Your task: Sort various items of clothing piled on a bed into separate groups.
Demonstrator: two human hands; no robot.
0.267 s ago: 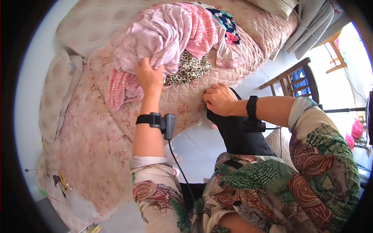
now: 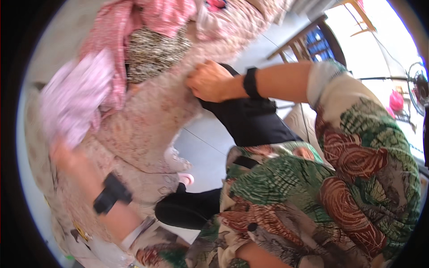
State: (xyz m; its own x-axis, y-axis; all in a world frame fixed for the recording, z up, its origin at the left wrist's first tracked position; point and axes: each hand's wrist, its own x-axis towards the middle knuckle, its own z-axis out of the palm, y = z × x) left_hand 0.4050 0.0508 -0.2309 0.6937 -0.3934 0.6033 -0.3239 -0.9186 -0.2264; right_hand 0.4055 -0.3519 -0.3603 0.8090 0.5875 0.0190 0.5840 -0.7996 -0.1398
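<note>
My left hand [image 2: 67, 154], smeared by motion, grips the lower end of a pale lilac-pink garment [image 2: 78, 94]. The cloth stretches up from it over the left part of the bed, also blurred. Beside the garment lie a coral-pink knitted piece of clothing [image 2: 109, 38] and a leopard-print cloth [image 2: 156, 50]. A light pink garment [image 2: 219, 22] with a trim spreads at the top. My right hand [image 2: 209, 81] is closed in a loose fist and rests on my black-trousered knee, close to the bed's edge; nothing shows in it.
A floral quilted bedspread [image 2: 143, 120] covers the bed under the clothes. Right of the bed, a dark wooden chair [image 2: 328, 42] stands on the tiled floor [image 2: 201, 145]. Farther right are a fan [image 2: 418, 82] and a bright pink bag [image 2: 396, 100]. Black straps with small devices circle both my forearms.
My left hand has swung left and toward me, dragging the lilac-pink garment off the clothes pile. More of the leopard-print cloth shows. The whole view has shifted; my right hand stays on my knee.
</note>
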